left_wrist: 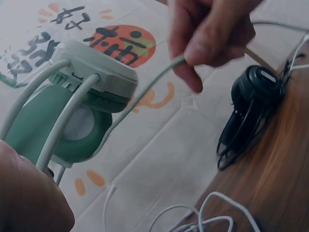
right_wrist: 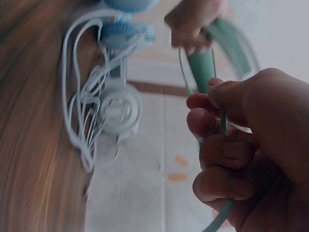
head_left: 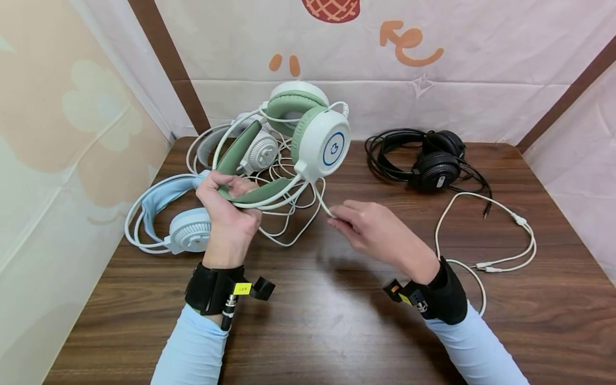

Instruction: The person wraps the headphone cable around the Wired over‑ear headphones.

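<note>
In the head view, my left hand (head_left: 227, 211) grips white-and-green headphones (head_left: 321, 152) by the headband, above the table. The ear cups point away from me, up and to the right. My right hand (head_left: 377, 232) pinches their pale cable (head_left: 323, 204) a little below the near ear cup. The right wrist view shows that cable (right_wrist: 221, 216) passing through the curled fingers of the right hand (right_wrist: 260, 140). Seen from the left wrist, the cable (left_wrist: 154, 79) runs from the ear cup to the right hand's fingers. Beyond the right hand, it trails down onto the table's right side.
White headphones (head_left: 262, 152) with tangled white cables and light blue headphones (head_left: 190, 230) lie at the left of the brown table (head_left: 317, 331). Black headphones (head_left: 435, 168) lie at the back right. Cable plugs (head_left: 486, 266) rest on the right. Printed fabric walls (head_left: 471, 59) enclose the table.
</note>
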Available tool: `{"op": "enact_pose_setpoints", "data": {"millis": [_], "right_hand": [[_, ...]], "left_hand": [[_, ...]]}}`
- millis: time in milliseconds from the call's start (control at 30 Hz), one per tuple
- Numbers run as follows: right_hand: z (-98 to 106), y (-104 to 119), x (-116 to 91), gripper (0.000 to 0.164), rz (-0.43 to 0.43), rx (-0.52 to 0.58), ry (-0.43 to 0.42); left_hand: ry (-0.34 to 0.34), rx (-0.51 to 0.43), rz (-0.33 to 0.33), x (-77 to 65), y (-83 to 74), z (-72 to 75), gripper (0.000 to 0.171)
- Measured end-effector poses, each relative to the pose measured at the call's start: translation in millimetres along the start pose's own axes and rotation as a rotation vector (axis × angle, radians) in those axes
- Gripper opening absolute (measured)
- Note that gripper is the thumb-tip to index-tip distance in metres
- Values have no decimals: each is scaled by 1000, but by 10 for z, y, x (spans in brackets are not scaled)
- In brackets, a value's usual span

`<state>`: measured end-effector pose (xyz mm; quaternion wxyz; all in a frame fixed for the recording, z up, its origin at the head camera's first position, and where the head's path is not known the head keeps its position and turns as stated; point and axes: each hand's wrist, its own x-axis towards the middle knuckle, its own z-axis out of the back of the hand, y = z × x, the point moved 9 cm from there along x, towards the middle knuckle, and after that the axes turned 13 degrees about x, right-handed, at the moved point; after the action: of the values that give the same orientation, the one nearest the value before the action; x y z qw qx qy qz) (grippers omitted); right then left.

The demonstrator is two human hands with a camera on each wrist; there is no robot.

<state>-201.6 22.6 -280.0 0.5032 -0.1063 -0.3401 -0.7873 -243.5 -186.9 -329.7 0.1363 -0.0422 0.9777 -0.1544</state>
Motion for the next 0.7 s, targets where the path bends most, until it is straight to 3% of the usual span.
{"op": "enact_pose_setpoints", "data": {"millis": [233,467,700], "right_hand": [[-25,350,-4,4,76,-63,3],[110,395,-11,4,60,-78,-17],[210,454,-28,5,78,-104,-42]], "left_hand": [[11,235,-132,-46,-97,-55,31],[30,403,-269,-89,-193,-118,31],[49,565,-330,-124,-174,-175,34]]}}
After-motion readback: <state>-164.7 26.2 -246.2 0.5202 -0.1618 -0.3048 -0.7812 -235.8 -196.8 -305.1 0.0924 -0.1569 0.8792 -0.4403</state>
